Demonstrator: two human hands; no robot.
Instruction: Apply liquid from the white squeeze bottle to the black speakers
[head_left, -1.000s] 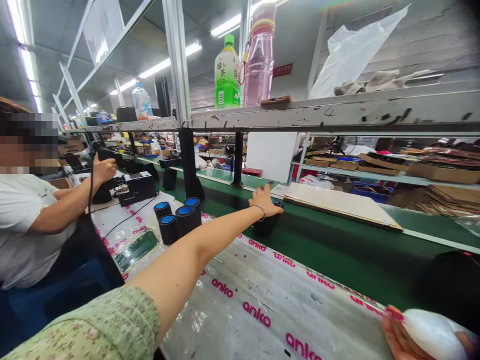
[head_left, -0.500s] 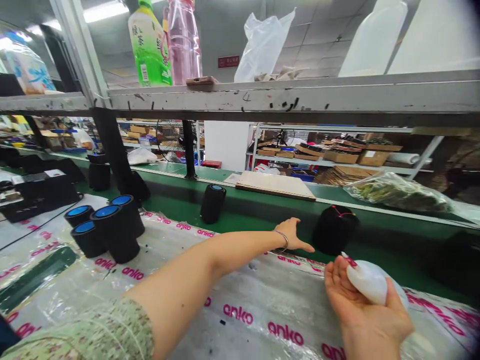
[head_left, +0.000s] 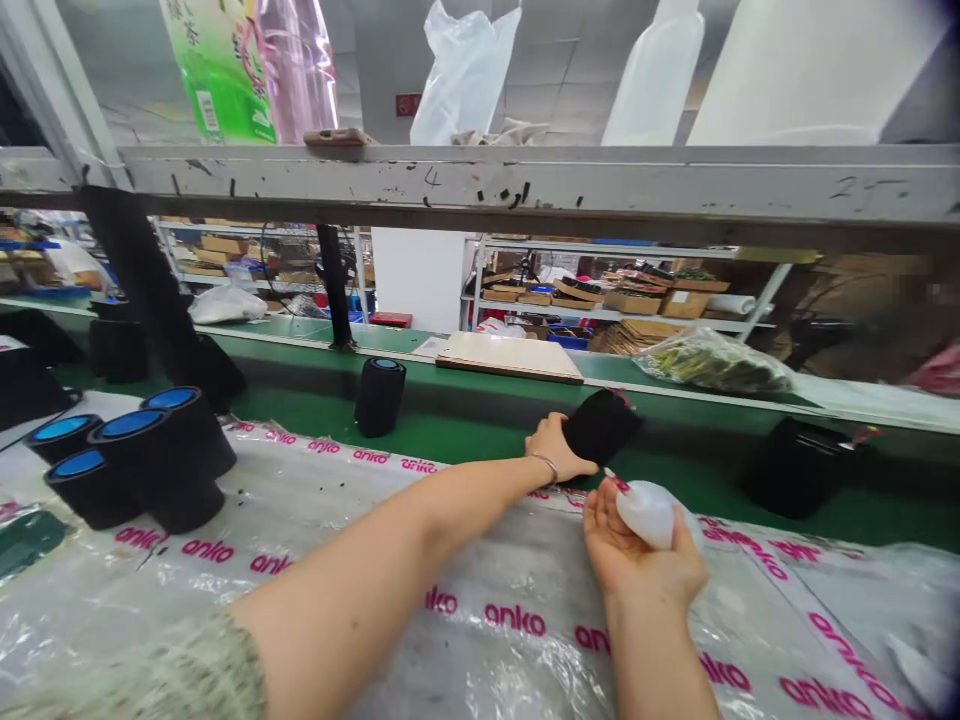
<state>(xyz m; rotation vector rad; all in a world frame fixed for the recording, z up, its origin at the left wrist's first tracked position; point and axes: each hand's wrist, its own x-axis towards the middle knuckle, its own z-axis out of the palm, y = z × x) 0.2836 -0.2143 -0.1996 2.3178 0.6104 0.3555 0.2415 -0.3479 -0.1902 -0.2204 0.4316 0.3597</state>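
Observation:
My left hand is stretched forward and grips a black fabric-covered cylinder, tilted over at the near edge of the green conveyor belt. Just below it, my right hand is closed around a small white squeeze bottle whose nozzle points up toward the black cylinder. Another black cylinder with a blue top stands upright on the belt to the left.
Several blue-topped black cylinders stand grouped at the left on plastic sheet printed "anko". Another black cylinder sits on the belt at the right. A metal shelf rail runs overhead with bottles and bags. A board lies beyond the belt.
My view swung right. My left hand left the blue-topped cylinder, reached right and took hold of the black cylinder, tilting it. My right hand with the white bottle rose toward it.

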